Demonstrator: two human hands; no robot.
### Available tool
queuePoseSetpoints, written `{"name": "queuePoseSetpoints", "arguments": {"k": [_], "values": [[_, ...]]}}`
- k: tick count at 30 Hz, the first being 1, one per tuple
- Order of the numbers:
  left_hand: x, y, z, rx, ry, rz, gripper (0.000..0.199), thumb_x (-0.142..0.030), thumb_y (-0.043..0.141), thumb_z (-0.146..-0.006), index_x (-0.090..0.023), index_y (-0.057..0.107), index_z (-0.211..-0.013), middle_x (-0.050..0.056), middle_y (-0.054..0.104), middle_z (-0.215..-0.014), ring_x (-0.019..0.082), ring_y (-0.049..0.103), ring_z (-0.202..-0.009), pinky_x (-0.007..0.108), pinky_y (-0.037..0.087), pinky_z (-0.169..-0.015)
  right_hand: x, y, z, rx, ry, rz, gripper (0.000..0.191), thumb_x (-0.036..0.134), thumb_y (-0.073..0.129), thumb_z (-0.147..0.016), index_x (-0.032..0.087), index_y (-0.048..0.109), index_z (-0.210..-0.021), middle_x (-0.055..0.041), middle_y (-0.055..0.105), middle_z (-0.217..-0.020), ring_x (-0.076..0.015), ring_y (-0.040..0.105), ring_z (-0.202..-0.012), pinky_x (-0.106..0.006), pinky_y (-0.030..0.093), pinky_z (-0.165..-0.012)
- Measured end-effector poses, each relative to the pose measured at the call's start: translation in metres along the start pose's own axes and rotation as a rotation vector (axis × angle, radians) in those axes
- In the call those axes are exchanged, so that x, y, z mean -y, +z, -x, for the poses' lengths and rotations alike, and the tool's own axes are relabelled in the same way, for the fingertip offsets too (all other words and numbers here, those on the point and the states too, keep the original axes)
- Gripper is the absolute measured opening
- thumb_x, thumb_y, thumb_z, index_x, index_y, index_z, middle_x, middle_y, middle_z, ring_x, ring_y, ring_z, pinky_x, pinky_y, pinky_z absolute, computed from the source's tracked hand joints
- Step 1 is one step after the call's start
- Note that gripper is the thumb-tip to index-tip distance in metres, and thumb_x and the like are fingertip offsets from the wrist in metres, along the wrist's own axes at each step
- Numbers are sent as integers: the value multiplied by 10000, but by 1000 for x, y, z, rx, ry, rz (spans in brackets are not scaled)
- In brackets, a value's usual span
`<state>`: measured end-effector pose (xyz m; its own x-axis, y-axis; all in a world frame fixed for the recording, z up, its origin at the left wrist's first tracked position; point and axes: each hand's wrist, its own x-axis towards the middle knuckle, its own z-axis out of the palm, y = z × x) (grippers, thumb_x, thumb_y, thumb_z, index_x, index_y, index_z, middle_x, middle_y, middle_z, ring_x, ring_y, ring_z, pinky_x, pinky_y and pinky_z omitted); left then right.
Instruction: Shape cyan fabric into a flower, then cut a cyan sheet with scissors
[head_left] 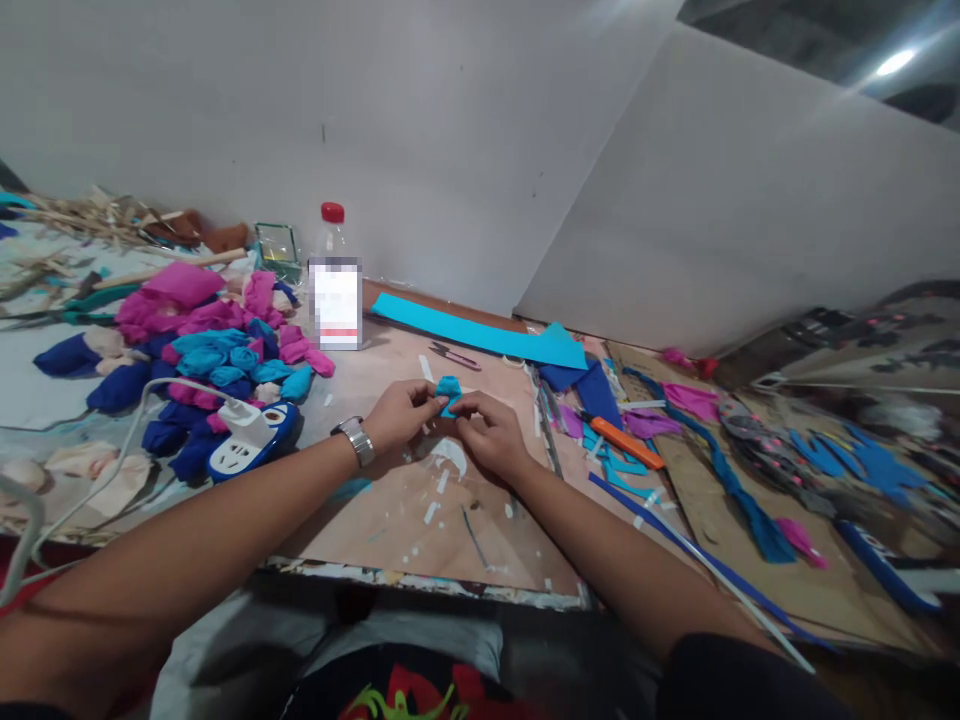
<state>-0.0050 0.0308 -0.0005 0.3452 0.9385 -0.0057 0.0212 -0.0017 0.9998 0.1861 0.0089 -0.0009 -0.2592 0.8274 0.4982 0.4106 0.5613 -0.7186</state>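
Between my two hands, above the middle of the worktable, is a small turquoise fabric piece (448,388), folded or rolled up. My left hand (405,412), with a metal watch (352,440) on its wrist, pinches the piece from the left. From the right, the thumb and fingertips of my right hand (491,432) close on its lower edge. Part of the piece is hidden by the fingertips. Just beyond it lies a pair of thread snips (455,356), and behind those a long turquoise strip (465,328).
At left are a heap of blue, pink and turquoise fabric bundles (210,350) and a corded power strip (251,440). A red-capped bottle (335,290) stands near the wall. An orange utility knife (626,442) and scraps lie right, beside cardboard (697,500).
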Motion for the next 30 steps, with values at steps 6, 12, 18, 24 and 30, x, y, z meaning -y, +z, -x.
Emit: {"name": "queuePoseSetpoints", "arguments": {"k": [6,12,18,24,30], "values": [[2,-2,0,40,1,19,416,-514,752,-795,-147,667,-971,6,646,-714,85,527,-425,203,418,-365,-2,-6,-7,-36,-94,119,237,129,603,-824,218,734,-1001,-23,755,-926,-165,663,-781,-310,539,-781],[5,0,0,21,37,-21,437,-545,733,-807,-144,663,-965,1,623,-717,74,504,-405,191,384,-342,-8,-8,-7,4,-116,176,193,144,610,-841,222,743,-957,-29,752,-905,-175,662,-781,-306,527,-747],[5,0,-2,3,94,-84,368,-510,701,-827,-152,643,-890,-4,628,-692,95,561,-506,191,440,-436,-12,-9,-9,38,-84,164,129,214,652,-879,232,746,-965,-42,756,-913,-186,670,-779,-320,528,-732],[4,1,-2,15,67,-49,365,-489,712,-817,-147,674,-938,16,675,-716,105,575,-512,208,453,-460,-10,-9,-11,23,-85,109,89,298,694,-902,235,757,-901,-53,755,-925,-193,677,-821,-328,530,-761],[0,1,1,29,94,-45,354,-438,752,-787,-147,698,-983,34,698,-734,126,612,-556,229,491,-518,-7,-5,-7,-44,52,25,109,313,739,-846,209,757,-871,-59,754,-878,-184,663,-760,-307,512,-691]]}}
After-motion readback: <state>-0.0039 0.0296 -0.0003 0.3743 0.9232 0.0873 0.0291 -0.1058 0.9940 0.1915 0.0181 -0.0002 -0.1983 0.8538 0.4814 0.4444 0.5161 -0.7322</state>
